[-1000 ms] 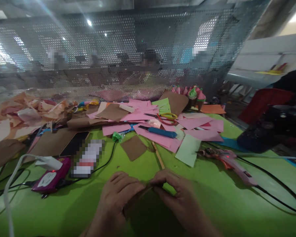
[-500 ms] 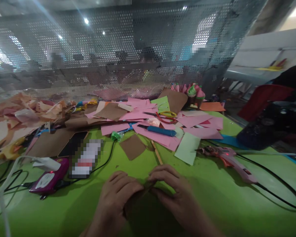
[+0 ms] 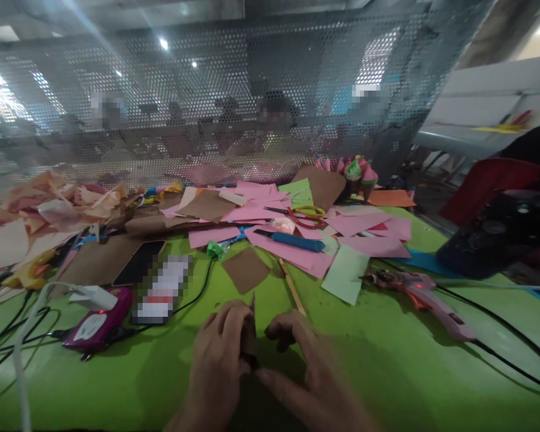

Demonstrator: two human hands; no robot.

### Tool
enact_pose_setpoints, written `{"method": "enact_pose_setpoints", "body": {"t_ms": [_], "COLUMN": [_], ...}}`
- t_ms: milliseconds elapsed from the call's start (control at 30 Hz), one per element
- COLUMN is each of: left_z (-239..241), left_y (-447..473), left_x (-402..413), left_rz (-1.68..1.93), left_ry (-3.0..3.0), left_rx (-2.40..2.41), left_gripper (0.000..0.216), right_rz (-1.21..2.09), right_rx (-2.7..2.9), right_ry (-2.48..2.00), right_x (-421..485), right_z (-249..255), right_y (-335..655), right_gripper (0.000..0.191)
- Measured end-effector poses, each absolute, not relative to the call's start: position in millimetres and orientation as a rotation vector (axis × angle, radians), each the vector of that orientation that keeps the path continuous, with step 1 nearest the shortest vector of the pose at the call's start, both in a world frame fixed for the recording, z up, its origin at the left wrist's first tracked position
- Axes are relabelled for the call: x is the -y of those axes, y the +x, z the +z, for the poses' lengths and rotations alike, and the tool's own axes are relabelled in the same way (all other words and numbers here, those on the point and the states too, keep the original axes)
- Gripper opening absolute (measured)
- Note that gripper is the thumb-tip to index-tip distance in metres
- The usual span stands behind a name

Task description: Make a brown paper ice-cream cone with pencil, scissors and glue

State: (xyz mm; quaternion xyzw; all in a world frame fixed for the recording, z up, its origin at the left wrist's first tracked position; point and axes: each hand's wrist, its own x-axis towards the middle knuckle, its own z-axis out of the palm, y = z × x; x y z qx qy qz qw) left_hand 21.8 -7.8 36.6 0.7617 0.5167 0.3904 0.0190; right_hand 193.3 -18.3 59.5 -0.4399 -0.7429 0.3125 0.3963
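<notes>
Both of my hands meet low in the middle of the head view, over the green table (image 3: 387, 372). My left hand (image 3: 218, 366) pinches a small piece of brown paper (image 3: 252, 312), whose pointed tip sticks up beside my fingers. My right hand (image 3: 306, 372) curls around the same piece from the right, fingertips against it. Most of the paper is hidden between my fingers. Just beyond my hands lie a square of brown paper (image 3: 245, 270) and a thin wooden stick (image 3: 292, 288).
Pink, green and brown paper sheets (image 3: 297, 231) litter the far half, with red-and-yellow scissors (image 3: 303, 214) and a blue-handled knife (image 3: 292, 242). A pink glue gun (image 3: 425, 297) with a black cable lies right. A magenta device (image 3: 96, 324), phone (image 3: 137, 264) and cables sit left. Perforated metal screen behind.
My hands have turned the brown piece so that its tip now points up. My fingers have drawn closer together and slightly further from me.
</notes>
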Motion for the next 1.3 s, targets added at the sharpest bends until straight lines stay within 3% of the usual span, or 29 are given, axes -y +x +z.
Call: {"method": "enact_pose_setpoints", "body": {"t_ms": [300, 700, 800, 900, 1067, 1300], "left_z": [32.9, 40.9, 39.7, 39.9, 41.9, 40.8], "left_y": [30.0, -14.4, -10.3, -3.9, 5.0, 21.7], "left_x": [18.9, 7.8, 2.6, 1.2, 0.6, 4.0], "left_rz": [1.249, 1.114, 1.082, 1.153, 1.280, 1.353], "left_ry": [2.190, 1.591, 1.407, 1.280, 1.143, 1.073], "left_rx": [-1.585, -1.354, -1.216, -1.188, -1.241, -1.247], "left_gripper": [0.028, 0.039, 0.025, 0.013, 0.015, 0.013], "right_rz": [0.768, 0.686, 0.705, 0.734, 0.727, 0.940], "right_rx": [1.836, 1.832, 1.844, 1.810, 1.637, 1.610], "right_ry": [-1.227, -1.208, -1.185, -1.162, -1.231, -1.199], "right_x": [10.3, -5.2, -6.3, -6.7, -6.2, -10.4], "right_z": [53.8, 60.2, 60.7, 59.3, 64.0, 65.1], "right_y": [189.1, 217.5, 215.2, 214.1, 215.3, 208.6], "right_gripper": [0.028, 0.033, 0.034, 0.032, 0.010, 0.020]}}
